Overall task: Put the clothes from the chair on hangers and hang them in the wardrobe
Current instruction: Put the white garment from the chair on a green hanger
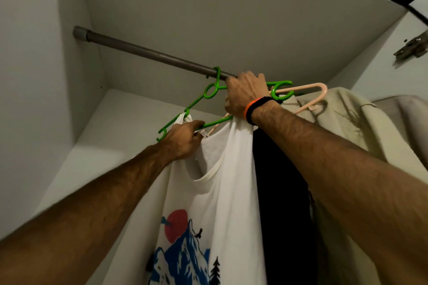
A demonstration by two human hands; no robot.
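Right hand, raised to the wardrobe rail, curls its fingers around the upper part of the green hanger and the gathered shoulder of the white T-shirt; a black-and-orange wristband circles its wrist. Left hand pinches the hanger's lower arm beside the shirt's collar. The green hook sits over the rail. The shirt, printed with a mountain and red sun, hangs from the hanger between the two forearms. Just right of it hang a dark garment, a peach hanger and a beige shirt.
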